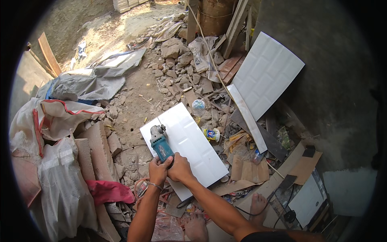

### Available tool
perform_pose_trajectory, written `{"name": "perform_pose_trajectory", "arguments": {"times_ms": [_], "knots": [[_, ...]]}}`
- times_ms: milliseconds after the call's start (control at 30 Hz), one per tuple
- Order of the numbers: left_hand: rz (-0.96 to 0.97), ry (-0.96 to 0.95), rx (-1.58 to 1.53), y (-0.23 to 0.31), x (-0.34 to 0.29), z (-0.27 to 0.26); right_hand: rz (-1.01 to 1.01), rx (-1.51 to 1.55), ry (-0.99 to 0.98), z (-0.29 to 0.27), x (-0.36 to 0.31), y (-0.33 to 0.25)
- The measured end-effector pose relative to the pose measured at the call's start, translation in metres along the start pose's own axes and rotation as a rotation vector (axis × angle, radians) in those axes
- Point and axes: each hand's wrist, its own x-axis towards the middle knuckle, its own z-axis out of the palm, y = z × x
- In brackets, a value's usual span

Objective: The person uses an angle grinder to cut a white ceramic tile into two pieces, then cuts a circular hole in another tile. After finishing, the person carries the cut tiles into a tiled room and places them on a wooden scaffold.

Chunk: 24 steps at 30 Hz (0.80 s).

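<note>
The grinder (163,147) lies at 11 o'clock from the hands, over the left long edge of the white tile (197,147). Its body points to 11 o'clock, close to parallel with the tile's long axis, which runs from 11 to 5 o'clock. The disc (160,122) stands edge-on above the tile's upper-left part; whether it touches the surface, I cannot tell.

The left hand (158,171) is closed around the rear of the grinder on its 7 o'clock side, thumb along the body. The right hand (181,167) is closed on the same end from the 4 o'clock side, just beside the left one and nearer the tile's middle. Neither hand is open; the fingers under the grip are hidden. A second tile (268,74) leans at 2 o'clock, well apart from both hands.
</note>
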Motion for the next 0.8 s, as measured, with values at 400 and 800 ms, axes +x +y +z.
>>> {"name": "perform_pose_trajectory", "arguments": {"times_ms": [400,800], "knots": [[-0.018,-0.007,-0.037,-0.003,-0.001,-0.002,-0.003,0.022,0.007,0.002,-0.003,0.002],[-0.033,-0.032,-0.065,-0.007,-0.006,0.000,-0.005,0.024,0.004,-0.002,-0.009,0.005]]}}
